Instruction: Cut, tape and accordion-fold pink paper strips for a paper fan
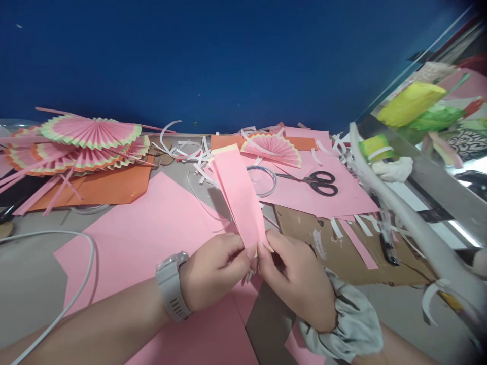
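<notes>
A folded strip of pink paper [243, 197] with a pale yellow edge at its far end stands up from my fingers, leaning to the left. My left hand [216, 266], with a grey watch on the wrist, pinches its near end. Close beside it, my right hand [297, 276] grips the same end between thumb and fingers; a pale green scrunchie circles that wrist. The fingertips almost meet at the paper. Under my hands lies a large pink sheet [152, 243].
Pleated pink paper fans [91, 134] pile up at the left, another fan [272, 148] at the back. Black-handled scissors [323, 183] and a tape roll [266, 181] lie on pink paper. Cardboard [304, 228], a cutter [388, 248], white scraps and a white cable [91, 253] surround them. A blue panel [213, 61] rises behind.
</notes>
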Motion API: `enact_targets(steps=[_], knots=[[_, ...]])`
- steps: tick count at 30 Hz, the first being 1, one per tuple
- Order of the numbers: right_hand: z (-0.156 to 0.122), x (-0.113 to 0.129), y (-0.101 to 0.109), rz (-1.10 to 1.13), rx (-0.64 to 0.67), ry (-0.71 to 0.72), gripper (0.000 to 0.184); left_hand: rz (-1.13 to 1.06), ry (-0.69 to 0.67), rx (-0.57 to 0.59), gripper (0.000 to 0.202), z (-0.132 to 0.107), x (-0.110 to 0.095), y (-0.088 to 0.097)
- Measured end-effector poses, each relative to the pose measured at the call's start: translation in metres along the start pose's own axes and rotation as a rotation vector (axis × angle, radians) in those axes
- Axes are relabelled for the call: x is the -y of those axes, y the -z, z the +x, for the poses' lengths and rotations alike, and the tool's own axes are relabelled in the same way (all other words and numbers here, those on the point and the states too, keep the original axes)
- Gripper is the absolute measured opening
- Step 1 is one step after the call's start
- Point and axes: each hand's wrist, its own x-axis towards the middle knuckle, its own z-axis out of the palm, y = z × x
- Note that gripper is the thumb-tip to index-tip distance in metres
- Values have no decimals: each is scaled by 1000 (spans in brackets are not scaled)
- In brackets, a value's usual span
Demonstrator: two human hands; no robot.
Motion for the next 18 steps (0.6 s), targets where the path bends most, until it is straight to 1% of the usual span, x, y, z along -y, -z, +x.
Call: enact_targets(steps=[4, 6, 8, 10, 12, 13, 14, 16, 18], knots=[[1, -1, -1, -208, -83, 207, 22, 34, 17, -38, 34, -2, -3, -1], [2, -2, -1, -269, -103, 278, 21, 22, 11, -39, 36, -3, -5, 0], [2, -3, 1, -278, -97, 343, 18, 10, 10, -29, 35, -3, -5, 1], [2, -5, 5, -237, -77, 394, 18, -14, 25, -9, 35, -3, -4, 2], [1, -7, 8, -106, -62, 437, 20, -83, 28, 31, 35, -4, -2, 2], [0, -9, 8, 5, -45, 433, 23, -142, 16, 51, 36, -5, -1, 2], [-1, -10, 9, 150, -23, 394, 26, -214, -1, 67, 36, -5, -1, 1], [-2, -12, 7, 510, 27, 223, 36, -358, -27, 78, 36, -6, -1, 0], [-2, -13, 4, 850, 76, 2, 43, -485, -28, 77, 35, -6, -2, 0]])
